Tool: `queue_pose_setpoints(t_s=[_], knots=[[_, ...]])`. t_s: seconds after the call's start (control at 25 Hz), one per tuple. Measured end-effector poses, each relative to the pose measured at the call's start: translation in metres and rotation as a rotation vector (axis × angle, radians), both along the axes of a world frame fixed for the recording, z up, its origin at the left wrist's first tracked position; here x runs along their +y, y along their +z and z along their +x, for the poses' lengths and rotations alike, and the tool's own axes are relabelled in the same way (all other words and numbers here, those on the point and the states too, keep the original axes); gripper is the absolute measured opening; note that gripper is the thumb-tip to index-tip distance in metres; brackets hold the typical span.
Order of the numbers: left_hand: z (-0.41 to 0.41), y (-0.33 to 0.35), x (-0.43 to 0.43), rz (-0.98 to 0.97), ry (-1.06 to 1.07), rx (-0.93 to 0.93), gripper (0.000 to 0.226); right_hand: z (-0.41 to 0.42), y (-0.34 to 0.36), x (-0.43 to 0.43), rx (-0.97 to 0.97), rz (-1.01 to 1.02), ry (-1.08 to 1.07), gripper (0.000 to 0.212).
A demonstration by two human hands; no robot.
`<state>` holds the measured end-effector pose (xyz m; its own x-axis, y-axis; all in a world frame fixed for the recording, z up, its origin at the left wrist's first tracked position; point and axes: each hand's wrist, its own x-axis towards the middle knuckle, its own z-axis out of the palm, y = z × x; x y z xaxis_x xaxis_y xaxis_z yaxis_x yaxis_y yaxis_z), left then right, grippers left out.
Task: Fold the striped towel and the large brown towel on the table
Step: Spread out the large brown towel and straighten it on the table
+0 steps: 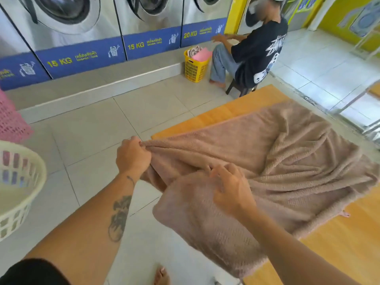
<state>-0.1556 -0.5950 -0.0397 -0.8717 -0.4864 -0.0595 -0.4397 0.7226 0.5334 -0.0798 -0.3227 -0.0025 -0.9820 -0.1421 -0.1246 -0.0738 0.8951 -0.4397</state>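
On the orange wooden surface [236,112] the large brown towel [298,153] lies spread but rumpled. Its far part rests on the wood, and its near left part hangs over the edge toward the tiled floor. The left hand [132,156] is clenched round a bunched bit of the towel's edge just off the corner of the surface, with the cloth drawn taut from it. The right hand [231,188] sits nearer the person, its fingers curled into a raised fold that it seems to pinch. No striped towel is in view. The towel looks thick, soft and limp, so it will likely sag under its own weight, drag on the wood rather than slide, and hold no crease unless pressed flat. Two corners along one hem, hands well apart, look like the best hold, since gripping mid-cloth only gathers more wrinkles. A white laundry basket [18,192] stands at the left.
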Motion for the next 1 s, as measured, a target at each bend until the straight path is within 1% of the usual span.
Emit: queue_pose_setpoints(t_s=[0.08,0.12,0.16,0.2,0.28,0.32,0.36,0.4,0.44,0.48,0.52,0.56,0.6,0.64,0.72,0.8,0.84,0.88,0.96,1.0], knots=[[0.002,-0.003,-0.006,0.019,0.012,-0.051,0.016,0.005,-0.005,0.001,-0.214,0.148,-0.032,0.054],[0.005,-0.007,-0.004,0.035,-0.024,-0.086,0.022,0.007,-0.009,0.002,-0.321,0.168,-0.046,0.061],[0.008,-0.01,0.001,0.065,-0.08,-0.121,0.03,0.01,-0.014,0.002,-0.376,0.181,-0.053,0.065],[0.011,-0.014,0.007,0.107,-0.143,-0.152,0.038,0.013,-0.018,0.0,-0.362,0.22,-0.051,0.065],[0.014,-0.02,0.024,0.236,-0.252,-0.192,0.051,0.017,-0.021,-0.005,-0.168,0.346,-0.035,0.059],[0.014,-0.022,0.032,0.314,-0.287,-0.209,0.056,0.018,-0.022,-0.008,-0.079,0.374,-0.026,0.054],[0.013,-0.024,0.039,0.379,-0.305,-0.229,0.059,0.019,-0.021,-0.011,-0.062,0.357,-0.015,0.047],[0.013,-0.026,0.044,0.421,-0.31,-0.246,0.058,0.02,-0.021,-0.015,-0.11,0.314,-0.01,0.042],[0.012,-0.029,0.048,0.417,-0.313,-0.249,0.051,0.024,-0.021,-0.018,-0.202,0.267,-0.012,0.042],[0.012,-0.031,0.051,0.362,-0.32,-0.228,0.038,0.028,-0.022,-0.019,-0.294,0.246,-0.009,0.043],[0.012,-0.033,0.052,0.268,-0.311,-0.177,0.023,0.031,-0.023,-0.019,-0.331,0.239,0.001,0.043],[0.01,-0.032,0.052,0.185,-0.284,-0.113,0.013,0.031,-0.023,-0.016,-0.32,0.231,0.007,0.041],[0.007,-0.031,0.05,0.131,-0.249,-0.044,0.011,0.031,-0.022,-0.011,-0.292,0.222,0.018,0.04],[0.003,-0.028,0.045,0.113,-0.206,0.019,0.014,0.03,-0.02,-0.006,-0.275,0.235,0.033,0.039],[-0.01,-0.021,0.027,0.14,-0.085,0.123,0.022,0.03,-0.013,0.009,-0.232,0.265,0.03,0.039],[-0.024,-0.014,0.006,0.158,0.009,0.191,0.025,0.036,-0.011,0.029,-0.184,0.295,-0.038,0.03],[-0.029,-0.011,-0.002,0.176,0.024,0.2,0.027,0.041,-0.01,0.04,-0.2,0.316,-0.075,0.027],[-0.034,-0.009,-0.007,0.209,0.018,0.184,0.03,0.047,-0.01,0.051,-0.257,0.32,-0.106,0.027],[-0.034,-0.009,-0.003,0.264,-0.06,0.091,0.045,0.056,-0.013,0.068,-0.434,0.229,-0.15,0.028],[-0.03,-0.012,0.002,0.267,-0.111,0.04,0.052,0.059,-0.016,0.074,-0.471,0.163,-0.16,0.028]])
